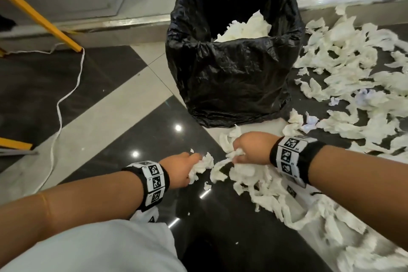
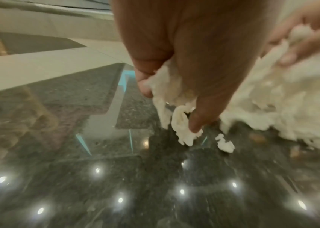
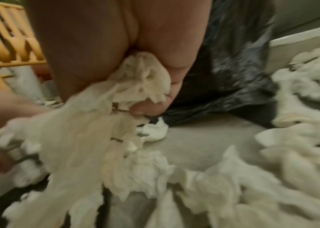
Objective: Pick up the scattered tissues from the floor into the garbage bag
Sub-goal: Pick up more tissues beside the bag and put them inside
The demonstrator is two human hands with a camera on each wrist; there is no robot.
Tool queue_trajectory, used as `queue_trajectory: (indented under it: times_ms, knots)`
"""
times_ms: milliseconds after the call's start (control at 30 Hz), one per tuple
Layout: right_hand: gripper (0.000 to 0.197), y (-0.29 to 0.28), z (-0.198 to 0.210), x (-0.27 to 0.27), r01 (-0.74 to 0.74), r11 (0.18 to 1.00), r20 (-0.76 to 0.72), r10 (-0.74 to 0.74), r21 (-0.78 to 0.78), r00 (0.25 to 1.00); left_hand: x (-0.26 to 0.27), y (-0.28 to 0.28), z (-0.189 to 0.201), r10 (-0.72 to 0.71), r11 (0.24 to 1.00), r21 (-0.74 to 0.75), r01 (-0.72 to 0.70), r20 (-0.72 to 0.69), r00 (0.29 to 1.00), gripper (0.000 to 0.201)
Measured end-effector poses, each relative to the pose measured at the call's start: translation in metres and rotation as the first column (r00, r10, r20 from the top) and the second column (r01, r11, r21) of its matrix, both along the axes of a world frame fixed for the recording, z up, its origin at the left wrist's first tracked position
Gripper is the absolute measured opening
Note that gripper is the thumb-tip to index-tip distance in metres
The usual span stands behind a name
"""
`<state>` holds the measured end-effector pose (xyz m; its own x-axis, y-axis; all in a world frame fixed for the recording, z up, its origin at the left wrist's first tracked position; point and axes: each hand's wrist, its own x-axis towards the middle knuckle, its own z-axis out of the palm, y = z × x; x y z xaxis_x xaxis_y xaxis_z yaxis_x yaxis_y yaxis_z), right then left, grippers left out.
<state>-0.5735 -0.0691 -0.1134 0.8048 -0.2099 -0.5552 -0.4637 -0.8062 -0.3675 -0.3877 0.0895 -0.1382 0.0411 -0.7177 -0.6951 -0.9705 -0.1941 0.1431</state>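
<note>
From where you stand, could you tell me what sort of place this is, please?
Probably a lobby or hallway in a public building: polished dark and pale stone floor, a metal threshold strip along the wall, and a yellow metal barrier.

Garbage bag [image 1: 234,68] mouth open, tissues [image 1: 344,68] crowding right floor

Polished dark-and-pale floor [image 1: 123,117] carries scattered tissues [image 1: 353,86], garbage bag [image 1: 231,77], white cord [image 1: 59,104].
</note>
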Motion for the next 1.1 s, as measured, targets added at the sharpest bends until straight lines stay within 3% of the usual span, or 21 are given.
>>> queue_trajectory:
  times_ms: [100, 200, 333, 433, 500, 600, 700, 833, 933, 1100]
  knots:
    - [0.065, -0.016, 0.012, -0.023, 0.19, 0.981, -0.013, -0.19, 0.031, 0.982, -0.007, -0.004, -0.014, -0.076, 0.994, 0.083, 0.072, 0.041, 0.996, 0.083]
    - [0.054, -0.025, 0.016, -0.043, 0.348, 0.935, -0.027, -0.347, 0.059, 0.937, -0.011, -0.011, -0.02, -0.163, 0.98, 0.132, 0.15, 0.093, 0.982, 0.065]
    - [0.025, -0.034, 0.019, -0.055, 0.454, 0.883, 0.018, -0.459, 0.124, 0.888, -0.011, -0.016, -0.019, -0.247, 0.964, 0.127, 0.233, 0.11, 0.963, 0.03]
    - [0.029, -0.037, 0.023, -0.053, 0.495, 0.838, 0.05, -0.518, 0.229, 0.854, -0.01, -0.017, -0.015, -0.281, 0.958, 0.068, 0.277, 0.061, 0.958, 0.025]
    - [0.022, -0.037, 0.026, -0.046, 0.507, 0.826, 0.084, -0.54, 0.247, 0.838, -0.01, -0.018, -0.01, -0.304, 0.953, 0.019, 0.303, 0.02, 0.953, 0.026]
    - [0.039, -0.036, 0.028, -0.034, 0.537, 0.805, 0.127, -0.578, 0.251, 0.806, -0.016, -0.015, -0.005, -0.272, 0.961, -0.05, 0.272, -0.01, 0.962, 0.026]
    - [0.041, -0.032, 0.03, -0.022, 0.548, 0.794, 0.177, -0.598, 0.263, 0.782, -0.023, -0.002, -0.009, -0.315, 0.946, -0.088, 0.311, -0.044, 0.948, 0.048]
    - [0.03, -0.029, 0.029, -0.009, 0.536, 0.791, 0.241, -0.604, 0.295, 0.759, -0.021, 0.011, -0.019, -0.349, 0.932, 0.109, 0.346, 0.006, 0.937, 0.067]
    - [0.014, -0.025, 0.026, -0.004, 0.489, 0.83, 0.265, -0.552, 0.267, 0.791, -0.017, 0.012, -0.022, -0.419, 0.893, 0.193, 0.406, 0.026, 0.908, 0.059]
    - [0.023, -0.01, 0.01, 0.0, 0.408, 0.907, 0.221, -0.422, 0.108, 0.879, -0.011, 0.004, -0.018, -0.542, 0.819, 0.258, 0.512, 0.06, 0.838, 0.034]
